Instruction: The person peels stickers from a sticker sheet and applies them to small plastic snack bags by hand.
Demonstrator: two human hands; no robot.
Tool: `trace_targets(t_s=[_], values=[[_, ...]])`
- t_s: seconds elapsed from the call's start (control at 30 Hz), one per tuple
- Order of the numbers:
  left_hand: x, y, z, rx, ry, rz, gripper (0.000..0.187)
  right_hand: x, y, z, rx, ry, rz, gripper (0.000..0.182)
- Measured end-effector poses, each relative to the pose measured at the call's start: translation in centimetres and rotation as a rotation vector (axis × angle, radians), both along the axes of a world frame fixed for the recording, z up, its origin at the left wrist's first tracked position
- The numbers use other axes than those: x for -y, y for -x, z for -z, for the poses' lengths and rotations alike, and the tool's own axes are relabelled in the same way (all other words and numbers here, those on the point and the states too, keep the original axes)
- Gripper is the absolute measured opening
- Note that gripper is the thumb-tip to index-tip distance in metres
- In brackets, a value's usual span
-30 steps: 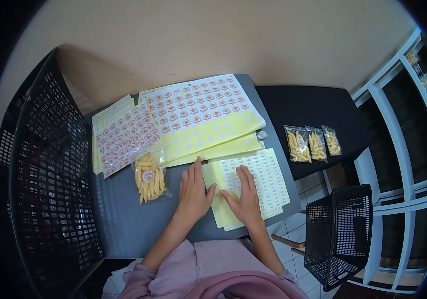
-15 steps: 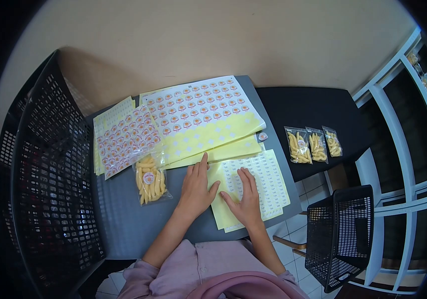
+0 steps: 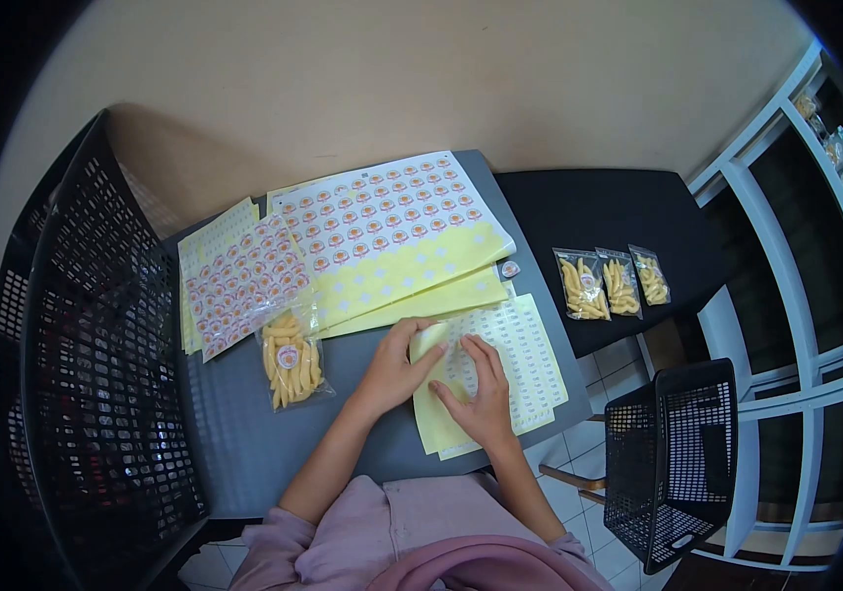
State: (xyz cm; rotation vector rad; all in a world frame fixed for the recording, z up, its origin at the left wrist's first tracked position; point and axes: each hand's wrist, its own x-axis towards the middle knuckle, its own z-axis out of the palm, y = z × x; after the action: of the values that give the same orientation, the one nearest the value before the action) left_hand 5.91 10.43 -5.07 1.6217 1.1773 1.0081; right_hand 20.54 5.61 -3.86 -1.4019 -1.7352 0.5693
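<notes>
My left hand pinches the left edge of a yellow-backed sheet of small white labels, and that edge curls up. Resting over the same sheet, my right hand has its thumb and fingers apart. Whether a label touches its fingertips is too small to tell. To the left of my hands lies a clear bag of yellow finger-shaped snacks with a round sticker. Behind my hands is a large sheet of round stickers, its lower part bare yellow backing. Another round-sticker sheet overlaps its left side.
A tall black plastic basket stands at the left edge of the grey table. Several bagged snacks lie on a black table to the right. Beyond are a black crate and white shelving.
My left hand has gone from lying flat with fingers stretched to gripping the label sheet's edge, which is now lifted and curled. My right hand has barely moved.
</notes>
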Motion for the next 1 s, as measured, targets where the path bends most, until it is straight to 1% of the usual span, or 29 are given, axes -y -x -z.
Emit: trace_targets(t_s=[0.03, 0.07, 0.1, 0.13, 0.17, 0.2, 0.23, 0.3, 0.33, 0.43, 0.5, 0.53, 0.6, 0.63, 0.7, 0.83, 0.9, 1.0], values=[[-0.3, 0.1, -0.1, 0.0, -0.002, 0.003, 0.028, 0.0, 0.0, -0.1, -0.017, 0.0, -0.001, 0.054], [-0.7, 0.2, -0.2, 0.06, 0.097, 0.039, 0.024, -0.1, -0.1, -0.2, -0.017, -0.003, 0.002, 0.054], [-1.0, 0.3, -0.3, 0.119, 0.197, 0.076, 0.019, -0.3, -0.2, -0.4, -0.056, 0.002, 0.019, 0.046], [-1.0, 0.2, -0.5, 0.119, 0.196, 0.081, 0.019, -0.5, -0.3, -0.5, -0.094, 0.008, 0.036, 0.038], [-0.9, 0.1, -0.8, 0.186, 0.239, 0.086, 0.019, -0.8, -0.2, -0.9, -0.094, 0.007, 0.04, 0.038], [-0.9, 0.1, -1.0, 0.254, 0.282, 0.092, 0.019, -1.2, 0.0, -1.2, -0.134, 0.004, 0.059, 0.031], [-0.9, 0.0, -0.9, 0.254, 0.282, 0.095, 0.019, -1.6, 0.2, -1.5, -0.174, 0.001, 0.077, 0.024], [-0.8, -0.1, -0.7, 0.358, 0.328, 0.113, 0.019, -2.3, 0.5, -1.3, -0.196, -0.016, 0.094, 0.021], [-0.8, -0.1, -0.8, 0.357, 0.326, 0.112, 0.019, -2.6, 0.6, -1.3, -0.217, -0.032, 0.109, 0.018], [-0.8, -0.3, -1.0, 0.417, 0.344, 0.123, 0.023, -3.0, 0.8, -1.6, -0.263, 0.007, 0.147, 0.016], [-1.1, -0.5, -0.7, 0.198, -0.05, 0.074, 0.03, -3.2, 0.7, -1.6, -0.268, 0.012, 0.161, 0.016], [-1.0, -0.5, -0.8, 0.199, -0.05, 0.075, 0.03, -3.3, 0.7, -1.6, -0.274, 0.016, 0.17, 0.016], [-0.8, -0.5, -1.4, 0.244, 0.073, 0.077, 0.037, -3.4, 0.7, -1.5, -0.288, 0.022, 0.175, 0.016], [-0.7, -0.4, -1.6, 0.243, 0.073, 0.075, 0.037, -3.4, 0.7, -1.5, -0.301, 0.027, 0.181, 0.017], [-0.6, -0.4, -1.7, 0.297, 0.207, 0.087, 0.039, -3.4, 0.7, -1.5, -0.3, 0.029, 0.169, 0.017], [-0.6, -0.4, -1.5, 0.294, 0.222, 0.08, 0.04, -3.3, 0.7, -1.5, -0.307, 0.055, 0.149, 0.016], [-0.7, -0.4, -1.1, 0.244, 0.15, 0.068, 0.041, -3.3, 0.7, -1.4, -0.312, 0.054, 0.149, 0.015], [-0.6, -0.4, -1.3, 0.23, 0.124, 0.06, 0.041, -3.2, 0.7, -1.6, -0.309, 0.077, 0.151, 0.013]])
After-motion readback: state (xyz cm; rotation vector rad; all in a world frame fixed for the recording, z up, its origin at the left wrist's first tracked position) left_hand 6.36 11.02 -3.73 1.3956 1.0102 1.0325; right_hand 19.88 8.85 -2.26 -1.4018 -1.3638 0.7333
